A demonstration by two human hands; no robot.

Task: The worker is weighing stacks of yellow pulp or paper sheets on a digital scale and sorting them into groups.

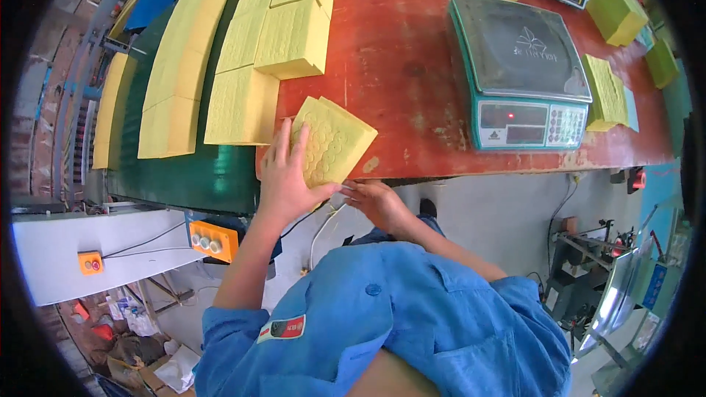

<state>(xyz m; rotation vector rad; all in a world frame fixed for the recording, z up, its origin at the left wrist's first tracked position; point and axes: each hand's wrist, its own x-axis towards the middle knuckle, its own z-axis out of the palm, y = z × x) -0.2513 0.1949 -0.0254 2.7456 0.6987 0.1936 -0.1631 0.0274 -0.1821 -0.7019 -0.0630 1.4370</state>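
Blue work shirt (456, 301) filled the bottom of the frame. Just above it, mid-frame, the yellow embossed block (323, 143) sat angled at the front edge of the red worktop (397, 88). Left hand (283, 187) had fingers over the block's left side and thumb along its lower edge, so I'd call that grip pinching it, probably to steady it where it overlapped the edge. Right hand (382, 206) was half-curled beside the bottom corner; couldn't tell if its grip had hold of anything. Rows of yellow blocks (290, 37) at upper left sat end to end, some over a green surface (213, 169), likely butted up to stay lined up. Digital scale (518, 73) was at upper right. Container-wise, a crumpled white plastic bag (138, 316) showed at lower left, contents too small to make out.
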